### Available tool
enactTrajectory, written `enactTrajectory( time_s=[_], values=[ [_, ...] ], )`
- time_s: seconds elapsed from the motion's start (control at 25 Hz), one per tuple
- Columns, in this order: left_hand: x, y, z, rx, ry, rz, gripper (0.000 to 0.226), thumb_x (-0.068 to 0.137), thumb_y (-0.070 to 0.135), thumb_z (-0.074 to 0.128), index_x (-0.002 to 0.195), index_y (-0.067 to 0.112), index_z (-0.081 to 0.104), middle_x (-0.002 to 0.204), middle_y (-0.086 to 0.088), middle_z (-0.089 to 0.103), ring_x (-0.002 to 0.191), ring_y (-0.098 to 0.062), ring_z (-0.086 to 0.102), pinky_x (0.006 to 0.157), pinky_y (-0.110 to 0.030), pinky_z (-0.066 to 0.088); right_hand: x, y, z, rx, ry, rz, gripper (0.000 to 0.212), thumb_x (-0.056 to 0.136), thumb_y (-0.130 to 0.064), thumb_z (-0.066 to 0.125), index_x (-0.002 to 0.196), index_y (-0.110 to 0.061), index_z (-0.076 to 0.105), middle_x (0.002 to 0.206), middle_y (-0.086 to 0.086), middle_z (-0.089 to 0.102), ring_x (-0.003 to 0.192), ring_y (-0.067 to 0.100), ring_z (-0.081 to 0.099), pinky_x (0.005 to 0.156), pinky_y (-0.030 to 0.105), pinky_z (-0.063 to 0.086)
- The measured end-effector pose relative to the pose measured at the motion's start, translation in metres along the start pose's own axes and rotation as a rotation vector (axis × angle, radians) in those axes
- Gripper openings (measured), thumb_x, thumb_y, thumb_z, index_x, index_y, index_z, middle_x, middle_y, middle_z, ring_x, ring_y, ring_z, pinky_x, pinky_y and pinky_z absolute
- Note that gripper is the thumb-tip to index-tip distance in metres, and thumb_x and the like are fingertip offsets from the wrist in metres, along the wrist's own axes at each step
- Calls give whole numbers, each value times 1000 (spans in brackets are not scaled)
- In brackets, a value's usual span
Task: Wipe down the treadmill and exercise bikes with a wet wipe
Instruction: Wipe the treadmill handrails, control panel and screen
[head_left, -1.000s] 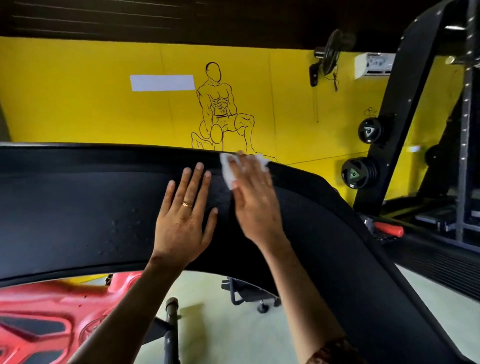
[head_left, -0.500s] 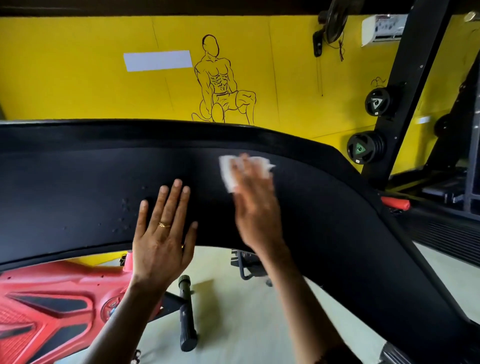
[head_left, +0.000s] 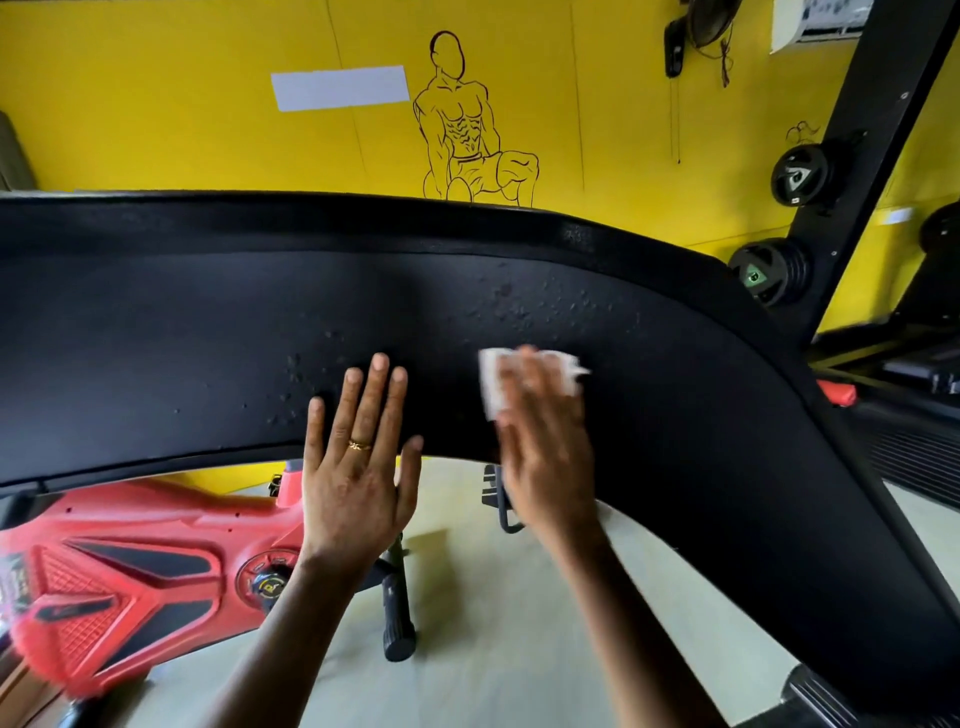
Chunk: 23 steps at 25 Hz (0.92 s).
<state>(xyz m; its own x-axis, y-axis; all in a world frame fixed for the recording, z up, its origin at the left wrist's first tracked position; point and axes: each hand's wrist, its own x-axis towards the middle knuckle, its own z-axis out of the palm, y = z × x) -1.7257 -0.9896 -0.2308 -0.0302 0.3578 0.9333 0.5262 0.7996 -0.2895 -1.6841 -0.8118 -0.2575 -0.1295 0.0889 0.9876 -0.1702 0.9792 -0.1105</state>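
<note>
A wide black curved panel of the treadmill (head_left: 182, 332) arches across the view. My right hand (head_left: 545, 447) lies flat on it with straight fingers, pressing a white wet wipe (head_left: 491, 382) against the surface; the wipe's edges stick out beyond the fingertips. My left hand (head_left: 358, 467), wearing a gold ring, rests flat on the panel's lower edge with fingers spread. Wet droplets speckle the panel above and between the hands. Below the panel on the left stands a red and black exercise bike (head_left: 119, 577).
A yellow wall (head_left: 156, 130) with a drawn muscular figure rises behind. A black rack upright (head_left: 862, 145) with weight plates (head_left: 769, 270) stands at the right, beside another treadmill deck (head_left: 909, 447). A black bike foot bar (head_left: 397, 618) rests on the pale floor.
Both hands have slid down the panel toward its lower edge, the right one dragging the wipe downward. The view has tilted down, showing more of the red bike.
</note>
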Motion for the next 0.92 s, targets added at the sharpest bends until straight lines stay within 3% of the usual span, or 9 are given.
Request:
enactTrajectory(
  time_s=[0.16,0.24,0.32,0.44,0.52,0.68,0.72,0.84,0.92],
  values=[
    [-1,6,2,12,1,-44,55,98,32,30,148,9,23,159,2,1,146,-17,7,118,-39,3,-32,27,1,77,265,581,45,100,-16,33,140,5,38,151,19,25,143,35,20,111,58,22],
    [-2,8,5,15,4,-66,56,97,32,30,148,9,23,159,3,0,146,-16,6,118,-38,2,-30,-12,14,118,207,492,45,101,-19,32,140,3,37,151,19,26,143,34,19,114,55,20],
    [-2,9,7,18,11,-65,56,97,31,31,147,8,24,159,3,0,146,-15,5,118,-38,3,-25,-51,18,170,44,247,45,100,-21,33,142,-7,37,151,12,29,144,28,19,117,47,16],
    [-1,11,7,17,24,-80,55,96,29,34,146,6,27,159,-3,6,146,-16,5,118,-38,4,-22,-39,5,158,-76,34,43,99,-21,37,142,-16,39,150,2,33,144,20,22,116,42,19],
    [-2,17,6,-11,22,-101,56,96,28,36,145,4,28,154,-11,19,146,-17,4,118,-38,5,-47,1,-3,77,-36,90,42,98,-19,37,140,-13,41,149,5,36,142,23,27,114,48,25],
    [-7,35,8,-72,-14,-104,56,96,28,36,144,1,27,151,-16,23,146,-20,3,119,-37,6,-87,22,-4,107,124,536,45,102,-21,29,140,3,37,151,17,28,143,32,20,110,56,24],
    [-7,40,10,-80,-21,-95,57,96,27,37,144,0,26,152,-16,22,146,-19,3,119,-37,6,-82,8,-1,139,108,523,45,102,-20,30,140,2,38,151,18,29,143,32,20,112,54,23],
    [-2,57,17,-107,-23,-62,56,96,26,37,144,-1,28,152,-14,21,146,-19,5,118,-37,8,-64,-13,-1,168,-50,246,44,99,-18,34,142,-10,37,152,7,29,144,26,19,118,42,15],
    [1,77,24,-143,-35,6,54,96,24,37,143,0,32,152,-12,23,146,-18,7,118,-37,8,-75,12,-9,119,-51,265,45,99,-18,35,144,-14,34,152,2,27,145,21,19,118,39,15]
  ],
)
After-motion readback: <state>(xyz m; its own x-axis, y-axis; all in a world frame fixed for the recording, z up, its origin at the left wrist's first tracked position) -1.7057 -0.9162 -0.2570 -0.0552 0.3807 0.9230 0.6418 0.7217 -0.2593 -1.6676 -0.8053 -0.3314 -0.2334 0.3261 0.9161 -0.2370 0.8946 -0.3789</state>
